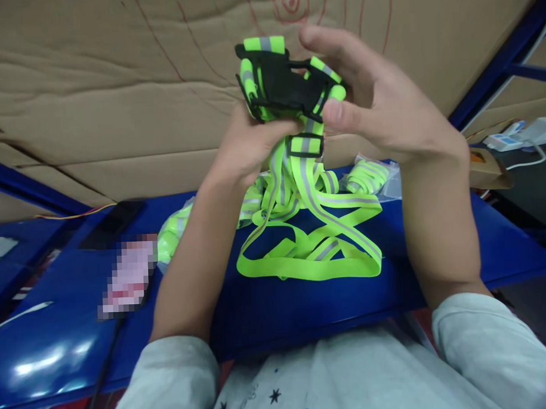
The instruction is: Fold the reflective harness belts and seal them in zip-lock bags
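Observation:
A bright yellow-green reflective strap (pixel 306 266) with a grey stripe hangs in loops down to the blue table. Its black plastic buckles (pixel 280 79) are bunched together at the top, raised off the table. My left hand (pixel 261 136) is closed around the bunch from below, its thumb across the front and its other fingers mostly hidden behind. At the right side of the buckles is my right hand (pixel 356 88), thumb touching the strap's edge and index finger raised away. Just below the thumbs sits a black slide adjuster (pixel 305 146) on the strap.
Bagged green straps lie behind on the right (pixel 367 176) and beside my left forearm (pixel 169 235). On the blue table (pixel 268 312) are a dark phone-like slab (pixel 112 224) and a blurred pink item (pixel 130 275). Cardboard (pixel 117 114) stands upright behind; white devices (pixel 516 136) sit far right.

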A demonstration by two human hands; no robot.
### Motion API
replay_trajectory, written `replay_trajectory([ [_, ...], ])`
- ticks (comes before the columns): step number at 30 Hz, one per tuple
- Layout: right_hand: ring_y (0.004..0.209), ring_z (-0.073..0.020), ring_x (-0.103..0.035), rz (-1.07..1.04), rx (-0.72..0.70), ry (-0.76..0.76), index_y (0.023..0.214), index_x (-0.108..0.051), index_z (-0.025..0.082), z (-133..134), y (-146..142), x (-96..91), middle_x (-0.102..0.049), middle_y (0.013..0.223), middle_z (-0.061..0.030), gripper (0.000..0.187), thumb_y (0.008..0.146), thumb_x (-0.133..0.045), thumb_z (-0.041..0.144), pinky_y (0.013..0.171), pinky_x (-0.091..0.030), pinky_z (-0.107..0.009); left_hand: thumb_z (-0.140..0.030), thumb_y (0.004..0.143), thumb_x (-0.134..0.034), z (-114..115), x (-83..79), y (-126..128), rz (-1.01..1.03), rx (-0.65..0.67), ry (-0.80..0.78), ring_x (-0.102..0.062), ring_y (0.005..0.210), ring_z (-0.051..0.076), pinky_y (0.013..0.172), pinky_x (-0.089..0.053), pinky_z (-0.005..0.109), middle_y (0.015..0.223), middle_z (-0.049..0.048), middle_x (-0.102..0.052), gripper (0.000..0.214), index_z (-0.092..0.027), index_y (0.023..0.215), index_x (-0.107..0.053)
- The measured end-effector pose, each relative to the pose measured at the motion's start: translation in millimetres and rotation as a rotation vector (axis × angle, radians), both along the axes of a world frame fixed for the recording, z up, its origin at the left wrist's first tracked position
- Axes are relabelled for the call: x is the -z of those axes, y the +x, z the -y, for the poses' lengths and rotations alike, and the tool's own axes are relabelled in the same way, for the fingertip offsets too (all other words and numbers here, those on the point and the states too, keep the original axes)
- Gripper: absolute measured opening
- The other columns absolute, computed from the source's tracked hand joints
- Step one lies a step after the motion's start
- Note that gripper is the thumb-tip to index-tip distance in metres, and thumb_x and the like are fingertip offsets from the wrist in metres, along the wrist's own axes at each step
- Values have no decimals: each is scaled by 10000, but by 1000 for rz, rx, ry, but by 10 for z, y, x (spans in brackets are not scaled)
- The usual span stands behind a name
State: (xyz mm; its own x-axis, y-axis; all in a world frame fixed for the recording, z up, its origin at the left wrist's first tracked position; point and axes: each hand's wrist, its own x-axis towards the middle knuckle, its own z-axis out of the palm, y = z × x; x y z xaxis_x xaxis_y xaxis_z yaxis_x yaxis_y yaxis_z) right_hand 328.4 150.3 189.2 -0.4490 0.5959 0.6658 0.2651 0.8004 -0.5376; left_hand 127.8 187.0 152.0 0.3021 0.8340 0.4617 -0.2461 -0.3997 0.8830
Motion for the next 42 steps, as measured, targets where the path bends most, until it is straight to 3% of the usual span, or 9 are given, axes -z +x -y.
replay_trajectory([
  [3,1271,-309,-681,105,142,26,1195,-737,377,-8,51,-21,-751,1323,4,427,784,-840,432,1143,-534,-471,-91,696,-855,29,-8,12,-87,17,22,-639,1368,277,1126,-567,367,1174,-12,-800,470,-279,1119,-774],
  [6,1066,-314,-725,117,233,78,1024,-748,353,-18,32,-21,-795,1133,-2,352,710,-892,415,1016,-593,-494,-82,669,-895,53,-15,-4,-126,82,34,-630,1383,287,1155,-556,383,1219,5,-787,515,-260,1133,-762],
  [12,1131,-282,-705,13,303,148,1087,-712,312,88,-8,-80,-764,1233,4,417,781,-875,544,1046,-592,-437,-211,789,-884,150,-15,-28,-8,258,-92,-686,1312,333,1098,-597,485,1176,41,-779,412,-200,1170,-727],
  [18,1211,-223,-675,-28,238,222,1129,-689,215,4,31,-27,-725,1195,33,412,863,-850,486,1130,-535,-393,-191,886,-801,184,69,73,-27,488,-152,-769,1098,303,991,-647,470,1072,81,-789,252,-128,1122,-741],
  [25,1184,-179,-683,-17,177,41,1042,-723,220,-75,-9,22,-731,1120,29,215,862,-829,272,1095,-540,-290,-45,835,-718,12,217,140,-62,391,-213,-798,1040,271,999,-638,452,967,21,-804,218,-166,1010,-764],
  [30,1189,-195,-690,-147,76,33,1103,-750,217,-151,78,58,-743,1142,17,271,861,-844,297,1128,-527,-342,-152,857,-753,20,243,108,-119,613,-317,-795,969,278,909,-655,423,1006,107,-809,133,-138,989,-762],
  [33,1170,-182,-685,-93,84,80,1154,-783,281,-125,262,10,-752,1160,55,290,880,-852,347,1077,-533,-305,-127,832,-753,52,195,38,-243,578,-191,-740,746,202,784,-616,351,861,72,-773,130,-159,956,-776],
  [37,1133,-180,-695,144,244,179,1211,-779,336,-5,374,-63,-748,1178,66,305,911,-827,358,1017,-543,-296,-185,823,-802,66,136,-36,-358,499,-146,-763,775,242,825,-609,396,941,114,-789,220,-143,1038,-785],
  [42,1216,-349,-722,433,597,461,1337,-730,277,111,82,-16,-779,1275,-39,394,944,-758,272,1051,-546,-481,-183,886,-743,38,123,17,-212,457,-222,-776,848,219,830,-628,349,1008,86,-813,161,-148,1037,-786],
])
